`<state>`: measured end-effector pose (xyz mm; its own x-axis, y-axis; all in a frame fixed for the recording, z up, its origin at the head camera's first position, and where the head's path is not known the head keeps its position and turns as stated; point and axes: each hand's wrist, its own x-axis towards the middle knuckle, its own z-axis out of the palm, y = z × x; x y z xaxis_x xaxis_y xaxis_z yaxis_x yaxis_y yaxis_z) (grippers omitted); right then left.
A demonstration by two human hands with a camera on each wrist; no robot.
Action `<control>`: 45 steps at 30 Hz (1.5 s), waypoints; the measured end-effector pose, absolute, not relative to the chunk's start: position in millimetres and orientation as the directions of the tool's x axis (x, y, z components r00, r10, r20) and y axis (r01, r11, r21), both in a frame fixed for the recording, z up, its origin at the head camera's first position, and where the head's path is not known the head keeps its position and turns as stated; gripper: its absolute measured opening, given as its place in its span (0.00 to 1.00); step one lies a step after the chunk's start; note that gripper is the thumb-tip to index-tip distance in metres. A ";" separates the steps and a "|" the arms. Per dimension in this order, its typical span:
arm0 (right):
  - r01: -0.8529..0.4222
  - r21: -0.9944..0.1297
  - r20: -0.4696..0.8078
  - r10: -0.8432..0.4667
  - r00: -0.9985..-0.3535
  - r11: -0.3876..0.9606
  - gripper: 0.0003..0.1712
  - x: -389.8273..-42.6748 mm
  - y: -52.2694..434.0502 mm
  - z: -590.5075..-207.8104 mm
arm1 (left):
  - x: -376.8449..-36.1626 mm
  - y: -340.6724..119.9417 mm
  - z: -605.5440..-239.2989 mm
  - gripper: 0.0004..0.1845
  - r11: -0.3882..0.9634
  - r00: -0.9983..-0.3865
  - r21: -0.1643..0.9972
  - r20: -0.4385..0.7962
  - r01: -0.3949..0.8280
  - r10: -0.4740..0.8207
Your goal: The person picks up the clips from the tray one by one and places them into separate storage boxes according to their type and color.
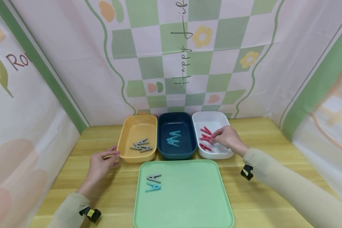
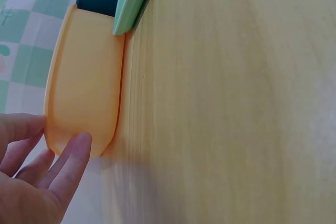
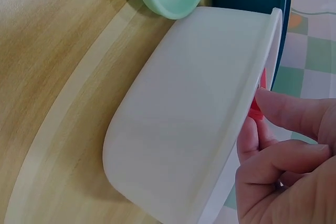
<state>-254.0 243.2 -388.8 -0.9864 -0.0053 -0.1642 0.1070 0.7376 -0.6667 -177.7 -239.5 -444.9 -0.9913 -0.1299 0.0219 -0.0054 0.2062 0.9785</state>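
Note:
My right hand [image 1: 226, 137] reaches into the white bin [image 1: 220, 155] and pinches a red clothespin [image 1: 205, 138] between thumb and fingers. Two other red clothespins lie in that bin, one above and one below it. In the right wrist view the bin's wall hides most of the pinched red clothespin [image 3: 256, 109]. At the near left corner of the yellow bin [image 1: 125, 133], my left hand [image 1: 102, 163] touches the rim and outer wall with extended fingers [image 2: 73, 156]. Grey clothespins [image 1: 142, 145] lie inside the yellow bin.
Between those two bins stands a dark blue bin [image 1: 176, 155] with several blue clothespins [image 1: 174, 138]. In front, a light green tray [image 1: 185, 199] carries a grey clothespin [image 1: 154, 178] and a light blue one. A patterned cloth [image 1: 193, 63] hangs behind the wooden table [image 1: 259, 139].

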 end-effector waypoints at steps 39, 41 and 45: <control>0.050 -0.699 -0.089 -0.017 -0.996 0.713 0.14 -252.5 250.1 -380.7 | -176.9 -238.7 -443.1 0.12 0.201 -0.992 0.979 0.008 -0.017 -0.125; 0.037 -0.714 -0.069 -0.017 -0.997 0.700 0.12 -247.6 247.6 -376.7 | -176.9 -238.8 -443.3 0.12 0.201 -0.992 0.979 0.011 -0.015 -0.126; 0.005 -0.744 -0.023 -0.017 -1.000 0.669 0.10 -234.6 241.9 -368.6 | -177.0 -238.8 -442.9 0.12 0.206 -0.992 0.978 0.016 -0.010 -0.126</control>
